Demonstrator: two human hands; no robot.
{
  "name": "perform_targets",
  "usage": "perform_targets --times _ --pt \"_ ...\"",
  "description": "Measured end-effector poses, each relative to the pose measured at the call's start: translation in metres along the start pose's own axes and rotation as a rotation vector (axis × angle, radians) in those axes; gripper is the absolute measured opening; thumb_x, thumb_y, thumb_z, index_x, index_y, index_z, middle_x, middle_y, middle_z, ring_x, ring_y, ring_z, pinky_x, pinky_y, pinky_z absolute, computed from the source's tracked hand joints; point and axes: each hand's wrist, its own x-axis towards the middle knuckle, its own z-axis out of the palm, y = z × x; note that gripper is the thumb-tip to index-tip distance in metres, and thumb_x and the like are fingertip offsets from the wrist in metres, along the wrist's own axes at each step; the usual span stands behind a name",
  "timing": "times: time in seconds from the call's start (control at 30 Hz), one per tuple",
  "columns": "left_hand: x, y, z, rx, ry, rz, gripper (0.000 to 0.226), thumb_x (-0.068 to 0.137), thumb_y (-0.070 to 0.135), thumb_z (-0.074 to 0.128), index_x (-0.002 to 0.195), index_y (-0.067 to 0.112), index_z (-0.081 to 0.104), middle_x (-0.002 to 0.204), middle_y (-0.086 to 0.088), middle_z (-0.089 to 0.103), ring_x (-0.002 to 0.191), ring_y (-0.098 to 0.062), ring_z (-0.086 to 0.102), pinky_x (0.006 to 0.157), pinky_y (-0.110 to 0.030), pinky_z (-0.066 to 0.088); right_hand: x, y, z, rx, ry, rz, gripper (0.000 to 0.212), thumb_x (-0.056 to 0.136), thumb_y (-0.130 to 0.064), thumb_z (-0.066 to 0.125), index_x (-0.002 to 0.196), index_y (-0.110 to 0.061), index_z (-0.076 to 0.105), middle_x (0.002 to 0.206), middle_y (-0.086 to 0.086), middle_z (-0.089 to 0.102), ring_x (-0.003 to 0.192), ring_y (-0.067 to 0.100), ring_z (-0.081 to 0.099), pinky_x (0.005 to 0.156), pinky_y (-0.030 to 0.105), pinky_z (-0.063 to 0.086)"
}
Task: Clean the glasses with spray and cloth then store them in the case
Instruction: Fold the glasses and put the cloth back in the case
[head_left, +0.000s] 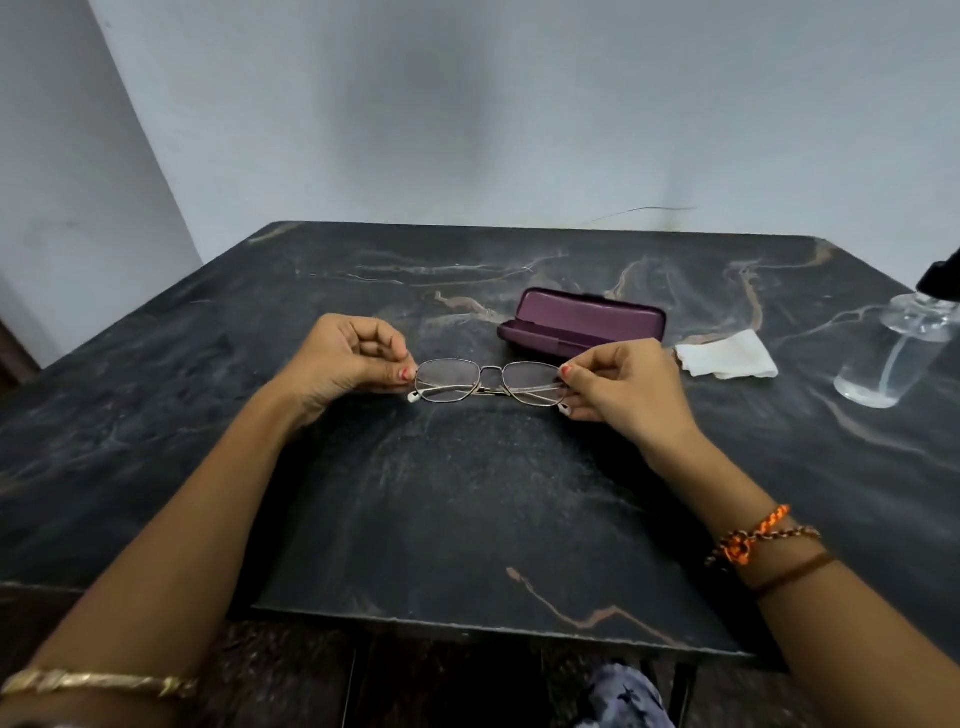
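1. two hands hold the glasses at mid-frame: our left hand pinches the left end of the frame, our right hand pinches the right end, both closed on the hinge corners.
2. we see the temples folded behind the lenses, white tips showing at each end; the pair is at or just above the dark worktop, and we cannot tell if it touches.
3. its long axis runs left to right across the frame, nearly parallel to the case, which lies open just behind the pair and a little to the right, lid raised at the rear.
4. we judge the right hand nearer the case; with the axes already matched, the coming move would be a short carry up-frame and right, with no turning needed.
5. the white cloth lies right of the case, near our right hand, and the clear spray bottle lies on its side at the right edge.
6. nothing stands between glasses and case; we would mind only the case's near rim and the raised lid.
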Motion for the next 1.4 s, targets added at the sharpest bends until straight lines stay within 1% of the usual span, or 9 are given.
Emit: perform_targets --times 0.17,0.33,0.6,0.73,0.97,1.1,1.23,1.33,1.4 --pt "-0.001 0.003 -0.003 0.056 -0.023 -0.040 0.023 0.066 -0.018 0.062 0.065 0.005 0.057 0.054 -0.001 0.070 0.053 -0.008 0.066 0.051 -0.017 0.054 0.000 0.002 0.001 -0.015 -0.020 -0.022 0.016 0.084 -0.007 0.062 0.070 -0.013 0.065 0.062 0.004 0.064 0.047 0.004 0.062 0.053 0.016 0.056" --pt "-0.001 0.003 -0.006 0.120 -0.027 -0.034 0.024 0.064 -0.018 0.064 0.064 0.006 0.058 0.054 0.001 0.070 0.053 -0.007 0.066 0.053 -0.016 0.054 0.001 0.006 0.002 -0.098 -0.001 -0.061 0.008 0.083 -0.008 0.064 0.077 -0.010 0.070 0.061 0.001 0.064 0.057 0.011 0.064 0.063 0.021 0.058" --pt "-0.002 0.003 -0.009 0.162 -0.077 -0.049 0.025 0.061 -0.016 0.067 0.067 0.009 0.063 0.061 0.002 0.072 0.057 -0.005 0.067 0.057 -0.013 0.054 0.002 0.006 0.002 -0.202 0.000 -0.139 0.009 0.084 -0.013 0.062 0.077 -0.014 0.067 0.058 -0.005 0.063 0.056 0.006 0.065 0.063 0.020 0.057" --pt "-0.001 0.002 -0.010 0.169 -0.088 -0.050 0.026 0.061 -0.016 0.067 0.068 0.009 0.064 0.063 0.001 0.073 0.058 -0.006 0.067 0.057 -0.014 0.054 0.002 0.004 0.001 -0.299 -0.018 -0.189 0.010 0.086 -0.017 0.061 0.077 -0.016 0.067 0.055 -0.008 0.062 0.053 0.004 0.064 0.069 0.026 0.058" --pt "-0.001 0.001 -0.012 0.143 -0.118 -0.038 0.021 0.057 -0.005 0.070 0.071 0.010 0.066 0.065 0.001 0.073 0.061 -0.006 0.067 0.059 -0.015 0.054 -0.005 -0.003 0.001 -0.415 0.031 -0.275 0.027 0.089 -0.029 0.055 0.080 -0.008 0.069 0.064 0.012 0.070 0.065 0.023 0.068 0.075 0.040 0.054" --pt "-0.001 0.000 -0.005 0.068 -0.030 -0.017 0.017 0.059 0.017 0.069 0.076 0.014 0.065 0.062 0.004 0.072 0.057 -0.005 0.066 0.055 -0.017 0.056 -0.010 -0.006 0.001 -0.556 0.132 -0.396 0.035 0.091 -0.038 0.048 0.090 -0.010 0.069 0.057 -0.001 0.059 0.056 0.016 0.054 0.062 0.030 0.042" --pt "0.002 0.000 0.005 0.078 0.173 0.144 0.019 0.067 0.031 0.063 0.080 0.018 0.064 0.065 0.008 0.071 0.056 -0.003 0.064 0.055 -0.017 0.055 -0.015 -0.011 0.001 -0.681 0.334 -0.564 0.037 0.091 -0.041 0.044 0.111 -0.014 0.060 0.083 0.007 0.067 0.074 0.027 0.063 0.062 0.033 0.049" --pt "0.001 0.000 0.005 0.313 0.343 0.308 0.036 0.075 0.042 0.056 0.091 0.011 0.065 0.082 0.002 0.066 0.071 -0.005 0.061 0.064 -0.023 0.054 -0.018 -0.016 0.002 -0.674 0.562 -0.753 0.036 0.087 -0.030 0.048 0.113 -0.009 0.060 0.086 0.011 0.066 0.071 0.025 0.061 0.054 0.024 0.037" --pt "-0.001 0.000 0.004 0.519 0.395 0.468 0.040 0.083 0.044 0.054 0.098 0.008 0.064 0.093 -0.002 0.061 0.080 -0.004 0.056 0.074 -0.020 0.050 -0.016 -0.015 0.004 -0.667 0.640 -0.827 0.036 0.083 -0.025 0.053 0.113 -0.006 0.060 0.094 0.016 0.064 0.077 0.027 0.059 0.057 0.026 0.039"
